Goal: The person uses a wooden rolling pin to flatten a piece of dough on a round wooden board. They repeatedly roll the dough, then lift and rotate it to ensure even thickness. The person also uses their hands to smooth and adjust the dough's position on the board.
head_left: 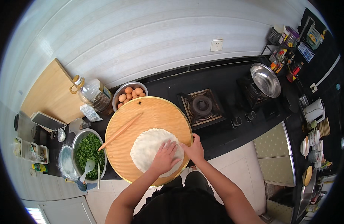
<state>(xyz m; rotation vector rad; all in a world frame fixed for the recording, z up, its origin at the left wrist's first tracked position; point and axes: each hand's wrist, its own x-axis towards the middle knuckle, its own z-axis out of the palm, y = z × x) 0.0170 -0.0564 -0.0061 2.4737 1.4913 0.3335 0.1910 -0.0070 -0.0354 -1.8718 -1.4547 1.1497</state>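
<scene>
A round, flat white dough disc [142, 149] with a crimped edge lies on a round wooden board [157, 112]. My left hand [166, 155] rests palm down on the dough, its fingers stretched out. At the board's right rim, my right hand [194, 150] has its thumb over the top beside the dough edge. Its other fingers are at the outer side of the rim, partly hidden. On the board's left part lies a tapered wooden rolling pin [121, 131], slanted, one end over the rim.
A bowl of chopped greens [89, 149] with a white spoon stands left of the board. Behind are a bowl of eggs [131, 93] and an oil bottle [95, 93]. A gas burner [201, 106] sits right, with a metal pan [266, 80] on another.
</scene>
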